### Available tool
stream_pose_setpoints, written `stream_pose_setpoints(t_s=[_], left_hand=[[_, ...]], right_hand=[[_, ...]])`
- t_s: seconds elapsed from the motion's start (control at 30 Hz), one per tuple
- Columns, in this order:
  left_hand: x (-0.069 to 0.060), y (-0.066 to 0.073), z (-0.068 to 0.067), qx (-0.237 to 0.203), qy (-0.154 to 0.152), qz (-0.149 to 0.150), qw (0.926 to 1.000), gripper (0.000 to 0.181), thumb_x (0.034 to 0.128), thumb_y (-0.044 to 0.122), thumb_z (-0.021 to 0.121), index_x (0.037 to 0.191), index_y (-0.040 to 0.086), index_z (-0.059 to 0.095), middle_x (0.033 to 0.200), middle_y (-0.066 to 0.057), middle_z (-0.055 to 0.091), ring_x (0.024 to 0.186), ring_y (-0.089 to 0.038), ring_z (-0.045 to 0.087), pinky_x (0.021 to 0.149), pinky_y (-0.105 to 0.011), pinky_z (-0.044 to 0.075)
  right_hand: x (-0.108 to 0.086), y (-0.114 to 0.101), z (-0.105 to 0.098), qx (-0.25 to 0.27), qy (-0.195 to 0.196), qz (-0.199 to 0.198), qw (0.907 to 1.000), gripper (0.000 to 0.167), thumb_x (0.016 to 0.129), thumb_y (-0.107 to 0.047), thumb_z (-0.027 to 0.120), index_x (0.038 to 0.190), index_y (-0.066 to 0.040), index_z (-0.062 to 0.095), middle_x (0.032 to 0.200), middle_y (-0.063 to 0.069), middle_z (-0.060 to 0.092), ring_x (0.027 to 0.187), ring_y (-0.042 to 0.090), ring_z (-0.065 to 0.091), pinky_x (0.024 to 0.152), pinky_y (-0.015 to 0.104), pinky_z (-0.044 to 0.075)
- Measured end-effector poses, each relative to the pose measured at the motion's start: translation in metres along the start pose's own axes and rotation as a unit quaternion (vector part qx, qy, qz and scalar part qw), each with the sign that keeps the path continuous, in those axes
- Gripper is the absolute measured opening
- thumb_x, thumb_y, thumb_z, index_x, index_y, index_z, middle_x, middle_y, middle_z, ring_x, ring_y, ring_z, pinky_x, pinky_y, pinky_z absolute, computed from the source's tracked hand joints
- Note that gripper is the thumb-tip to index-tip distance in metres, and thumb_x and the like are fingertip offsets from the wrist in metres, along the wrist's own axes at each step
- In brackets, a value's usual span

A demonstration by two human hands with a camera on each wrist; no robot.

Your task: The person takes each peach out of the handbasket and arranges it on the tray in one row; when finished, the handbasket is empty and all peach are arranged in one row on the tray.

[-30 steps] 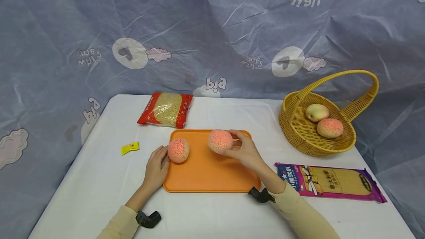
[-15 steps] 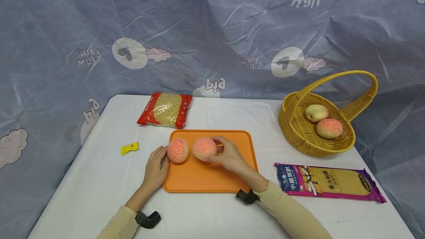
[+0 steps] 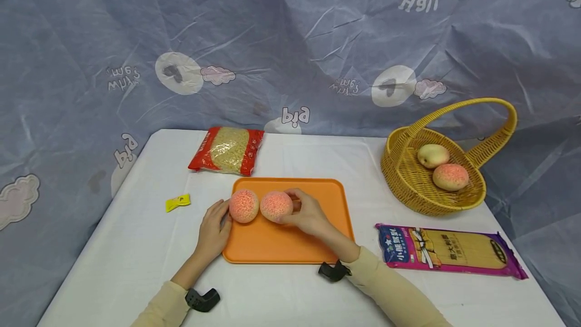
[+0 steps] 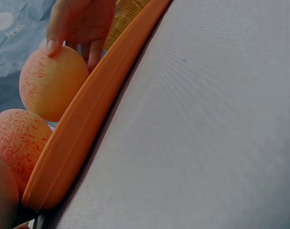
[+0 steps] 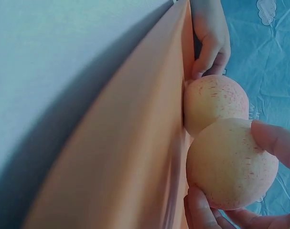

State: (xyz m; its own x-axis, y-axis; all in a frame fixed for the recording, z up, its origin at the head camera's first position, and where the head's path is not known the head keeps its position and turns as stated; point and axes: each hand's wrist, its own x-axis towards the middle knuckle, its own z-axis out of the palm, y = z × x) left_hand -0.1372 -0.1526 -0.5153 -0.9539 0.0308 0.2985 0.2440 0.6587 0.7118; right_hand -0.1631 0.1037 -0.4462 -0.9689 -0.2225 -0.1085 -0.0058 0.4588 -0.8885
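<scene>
Right hand (image 3: 308, 213) is half closed, thumb opposed to fingers on the right peach (image 3: 274, 206). Left hand (image 3: 214, 228) rests beside the left peach (image 3: 244, 206); whether it grips anything cannot be determined. Table (image 3: 136, 261) supports the basket (image 3: 408, 193), far right, and the orange tray (image 3: 290, 246), centre. Basket contains a pale fruit (image 3: 433, 156) and another peach (image 3: 450, 177). Right and left peaches are located over the tray's far left area, just beside each other; contact between them is unclear. Each peach is probably light and fairly firm, with a rounded body liable to roll. Take hold at the widest part, thumb opposite fingers; limit pressure, since the surface may dent.
</scene>
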Motion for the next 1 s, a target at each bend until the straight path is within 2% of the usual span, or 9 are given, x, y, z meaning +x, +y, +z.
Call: stream_pose_setpoints(t_s=[0.2, 0.47, 0.73, 1.0], left_hand=[[0.0003, 0.0011, 0.0007, -0.003, 0.002, 0.003, 1.0000, 0.041, 0.0922, 0.002, 0.055, 0.132, -0.007, 0.056, 0.136, -0.023, 0.057, 0.135, -0.040, 0.042, 0.112, -0.059, 0.031], [0.0007, 0.0015, 0.0004, 0.000, 0.001, 0.003, 1.0000, 0.041, 0.0925, 0.002, 0.055, 0.132, -0.007, 0.056, 0.136, -0.023, 0.057, 0.135, -0.040, 0.042, 0.112, -0.059, 0.031], [0.0007, 0.0024, -0.0006, 0.001, -0.002, -0.003, 1.0000, 0.041, 0.0928, 0.002, 0.054, 0.133, -0.007, 0.055, 0.137, -0.023, 0.056, 0.136, -0.040, 0.041, 0.112, -0.059, 0.030], [0.0005, 0.0005, -0.0003, 0.003, -0.001, -0.002, 1.0000, 0.042, 0.0927, 0.002, 0.054, 0.134, -0.006, 0.054, 0.138, -0.023, 0.056, 0.136, -0.040, 0.040, 0.112, -0.059, 0.030]], right_hand=[[0.0013, 0.0039, 0.0037, 0.001, -0.008, -0.010, 0.9999, 0.071, 0.070, -0.017, 0.087, 0.131, -0.006, 0.055, 0.125, 0.010, 0.062, 0.107, 0.023, 0.064, 0.085, 0.033, 0.057], [0.0019, 0.0066, 0.0064, -0.024, -0.004, -0.013, 0.9996, 0.070, 0.071, -0.019, 0.086, 0.133, -0.007, 0.055, 0.125, 0.008, 0.062, 0.108, 0.023, 0.063, 0.088, 0.035, 0.056], [0.0012, 0.0063, 0.0069, -0.060, -0.016, -0.024, 0.9978, 0.081, 0.072, -0.023, 0.086, 0.140, -0.004, 0.047, 0.131, 0.012, 0.059, 0.112, 0.023, 0.061, 0.092, 0.037, 0.055], [-0.0032, 0.0046, 0.0027, -0.037, -0.029, -0.023, 0.9986, 0.084, 0.074, -0.021, 0.086, 0.144, -0.001, 0.043, 0.134, 0.015, 0.058, 0.116, 0.027, 0.062, 0.093, 0.037, 0.055]])
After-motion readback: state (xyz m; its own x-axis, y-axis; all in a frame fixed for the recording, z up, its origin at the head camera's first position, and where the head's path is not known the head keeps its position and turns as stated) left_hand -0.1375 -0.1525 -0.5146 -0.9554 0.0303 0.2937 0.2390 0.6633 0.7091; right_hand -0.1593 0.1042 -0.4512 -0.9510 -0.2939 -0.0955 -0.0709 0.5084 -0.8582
